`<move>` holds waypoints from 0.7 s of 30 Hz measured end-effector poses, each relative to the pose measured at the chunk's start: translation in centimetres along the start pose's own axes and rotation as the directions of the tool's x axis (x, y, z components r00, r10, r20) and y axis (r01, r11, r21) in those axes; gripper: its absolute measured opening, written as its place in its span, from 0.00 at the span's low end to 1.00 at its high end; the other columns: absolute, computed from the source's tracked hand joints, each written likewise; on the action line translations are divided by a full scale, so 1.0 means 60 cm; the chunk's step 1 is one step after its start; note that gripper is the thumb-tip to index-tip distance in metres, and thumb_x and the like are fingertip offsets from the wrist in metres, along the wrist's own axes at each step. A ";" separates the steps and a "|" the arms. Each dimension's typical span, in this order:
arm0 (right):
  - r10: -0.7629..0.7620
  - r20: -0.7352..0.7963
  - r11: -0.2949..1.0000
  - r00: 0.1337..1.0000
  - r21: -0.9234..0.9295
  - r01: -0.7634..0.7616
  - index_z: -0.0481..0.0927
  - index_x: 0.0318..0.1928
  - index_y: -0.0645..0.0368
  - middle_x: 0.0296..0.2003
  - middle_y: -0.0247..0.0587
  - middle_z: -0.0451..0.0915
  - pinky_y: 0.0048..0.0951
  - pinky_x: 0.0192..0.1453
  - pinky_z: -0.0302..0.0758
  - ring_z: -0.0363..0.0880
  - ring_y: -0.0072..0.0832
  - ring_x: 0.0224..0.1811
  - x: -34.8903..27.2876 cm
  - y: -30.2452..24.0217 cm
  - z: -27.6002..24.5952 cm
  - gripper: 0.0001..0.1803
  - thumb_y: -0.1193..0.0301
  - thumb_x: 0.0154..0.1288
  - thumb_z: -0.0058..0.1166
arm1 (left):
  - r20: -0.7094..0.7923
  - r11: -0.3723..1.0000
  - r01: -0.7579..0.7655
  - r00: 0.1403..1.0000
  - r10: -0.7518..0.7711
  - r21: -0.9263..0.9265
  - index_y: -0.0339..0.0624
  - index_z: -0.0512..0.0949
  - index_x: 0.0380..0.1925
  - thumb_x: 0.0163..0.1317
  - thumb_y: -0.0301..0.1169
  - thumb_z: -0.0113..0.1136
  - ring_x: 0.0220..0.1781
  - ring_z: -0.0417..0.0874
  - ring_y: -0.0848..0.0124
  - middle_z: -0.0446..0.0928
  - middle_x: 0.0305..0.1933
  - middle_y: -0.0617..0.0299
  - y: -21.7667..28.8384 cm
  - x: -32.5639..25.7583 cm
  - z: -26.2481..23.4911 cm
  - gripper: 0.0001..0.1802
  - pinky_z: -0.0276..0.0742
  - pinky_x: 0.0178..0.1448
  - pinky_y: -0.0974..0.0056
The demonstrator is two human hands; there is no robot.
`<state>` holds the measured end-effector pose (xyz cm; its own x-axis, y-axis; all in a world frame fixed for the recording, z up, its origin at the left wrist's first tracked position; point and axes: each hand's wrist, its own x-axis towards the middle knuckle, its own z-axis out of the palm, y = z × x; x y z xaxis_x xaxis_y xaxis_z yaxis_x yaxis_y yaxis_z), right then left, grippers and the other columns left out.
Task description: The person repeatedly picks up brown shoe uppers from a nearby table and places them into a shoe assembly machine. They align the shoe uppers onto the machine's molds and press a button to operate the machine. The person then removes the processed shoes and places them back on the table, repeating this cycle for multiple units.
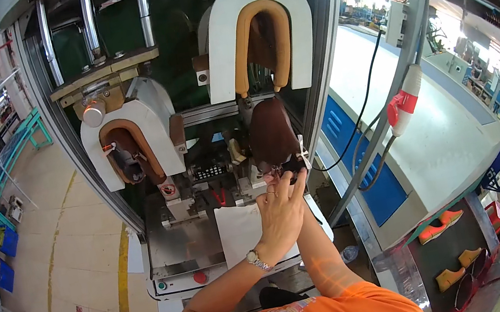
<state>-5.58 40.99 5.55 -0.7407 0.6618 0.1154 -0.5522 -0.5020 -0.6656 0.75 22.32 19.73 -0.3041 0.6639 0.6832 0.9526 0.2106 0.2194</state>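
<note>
A dark brown shoe upper (272, 132) sits upright on the right station of the machine, below a raised white U-shaped clamp (303, 33) with a tan pad. My left hand (280, 211), with a watch at its wrist, reaches across to the upper's near lower end, its fingers closed against the edge. Beside the fingertips are a black piece (294, 165) and a thin white strip (304, 152). My right hand (302, 200) lies mostly behind the left one at the same end; its fingers are largely hidden.
On the left station another white clamp (98, 157) surrounds a dark upper (130, 163). A red button (200, 277) is on the machine's front panel. White paper (237, 232) covers part of the metal bed. To the right, orange shoe pieces (441, 226) lie on a dark surface, and a cable hangs from a post.
</note>
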 end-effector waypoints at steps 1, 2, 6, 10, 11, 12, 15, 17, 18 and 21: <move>0.001 -0.002 1.000 1.000 0.001 -0.001 0.70 0.48 0.58 0.43 0.38 0.75 0.28 0.49 0.70 0.73 0.27 0.46 -0.002 0.001 -0.003 0.20 0.60 0.59 0.49 | 0.003 1.000 -0.005 1.000 0.005 0.003 0.49 0.61 0.58 0.49 0.29 0.53 0.46 0.67 0.64 0.63 0.52 0.59 -0.001 0.000 0.000 0.32 0.58 0.44 0.59; 0.000 -0.008 1.000 1.000 0.000 0.000 0.70 0.48 0.58 0.43 0.38 0.75 0.28 0.49 0.70 0.73 0.27 0.46 -0.003 0.000 -0.005 0.20 0.60 0.59 0.49 | 0.005 1.000 -0.011 1.000 0.011 0.006 0.49 0.61 0.58 0.49 0.29 0.54 0.46 0.68 0.64 0.63 0.52 0.59 -0.001 0.000 -0.001 0.32 0.58 0.44 0.60; 0.010 -0.013 1.000 1.000 0.005 -0.010 0.71 0.48 0.58 0.43 0.38 0.75 0.28 0.49 0.70 0.73 0.27 0.45 -0.004 0.004 -0.012 0.19 0.61 0.59 0.49 | -0.051 1.000 -0.001 0.999 0.001 0.001 0.50 0.66 0.54 0.50 0.27 0.54 0.40 0.68 0.66 0.66 0.47 0.60 0.001 0.003 -0.002 0.27 0.58 0.42 0.59; 0.013 -0.010 1.000 1.000 0.004 -0.013 0.71 0.48 0.58 0.43 0.38 0.75 0.28 0.49 0.70 0.73 0.27 0.45 0.004 0.011 -0.006 0.19 0.61 0.60 0.49 | -0.090 1.000 -0.004 0.996 0.005 0.017 0.49 0.68 0.51 0.50 0.28 0.55 0.39 0.69 0.67 0.68 0.44 0.62 -0.004 0.005 0.002 0.24 0.58 0.42 0.60; 0.012 -0.012 1.000 1.000 0.001 -0.012 0.71 0.48 0.58 0.43 0.38 0.75 0.28 0.49 0.70 0.73 0.27 0.45 0.008 0.013 -0.005 0.19 0.61 0.60 0.49 | -0.102 1.000 -0.007 0.995 0.010 0.022 0.49 0.69 0.50 0.50 0.28 0.56 0.38 0.69 0.67 0.68 0.44 0.62 -0.006 0.005 0.005 0.24 0.58 0.42 0.61; 0.012 -0.014 1.000 1.000 -0.005 -0.012 0.71 0.48 0.58 0.43 0.38 0.75 0.28 0.49 0.70 0.73 0.27 0.45 0.008 0.013 -0.007 0.19 0.61 0.60 0.49 | -0.108 1.000 -0.006 0.994 0.008 0.013 0.49 0.69 0.50 0.49 0.28 0.56 0.38 0.69 0.67 0.69 0.43 0.62 -0.007 0.003 0.007 0.24 0.58 0.42 0.61; 0.006 -0.015 1.000 1.000 -0.011 -0.006 0.71 0.48 0.58 0.43 0.38 0.75 0.28 0.48 0.70 0.73 0.27 0.45 0.017 0.006 -0.004 0.19 0.61 0.60 0.49 | -0.124 1.000 -0.003 0.992 0.002 -0.014 0.47 0.71 0.47 0.50 0.29 0.56 0.37 0.70 0.66 0.70 0.42 0.62 -0.006 0.005 0.000 0.21 0.59 0.42 0.61; 0.004 -0.006 1.000 1.000 -0.017 -0.004 0.71 0.48 0.58 0.42 0.38 0.75 0.28 0.48 0.70 0.73 0.27 0.45 0.021 0.000 -0.002 0.19 0.61 0.60 0.49 | -0.158 0.984 -0.044 0.987 0.017 -0.170 0.45 0.73 0.44 0.51 0.31 0.56 0.33 0.72 0.69 0.72 0.38 0.62 -0.007 0.013 -0.020 0.17 0.62 0.37 0.64; 0.008 -0.006 1.000 1.000 -0.016 -0.008 0.71 0.48 0.58 0.42 0.38 0.75 0.28 0.48 0.70 0.73 0.27 0.45 0.018 0.000 -0.002 0.19 0.61 0.60 0.49 | -0.175 0.967 -0.066 0.984 0.023 -0.246 0.44 0.74 0.42 0.52 0.32 0.56 0.30 0.72 0.70 0.73 0.36 0.63 -0.005 0.015 -0.026 0.15 0.63 0.35 0.65; 0.008 -0.007 1.000 1.000 -0.021 -0.008 0.71 0.48 0.58 0.42 0.37 0.75 0.28 0.48 0.71 0.73 0.27 0.44 0.002 0.003 -0.018 0.18 0.61 0.60 0.49 | 0.004 0.470 0.117 0.972 -0.234 -0.875 0.39 0.76 0.36 0.59 0.35 0.53 0.19 0.69 0.78 0.75 0.25 0.63 0.018 0.024 -0.034 0.12 0.62 0.24 0.72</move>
<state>-5.34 41.56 4.64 -0.7427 0.6613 0.1049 -0.5377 -0.4956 -0.6821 1.34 22.06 22.37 -0.5189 0.5992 0.6097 0.4106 -0.4508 0.7926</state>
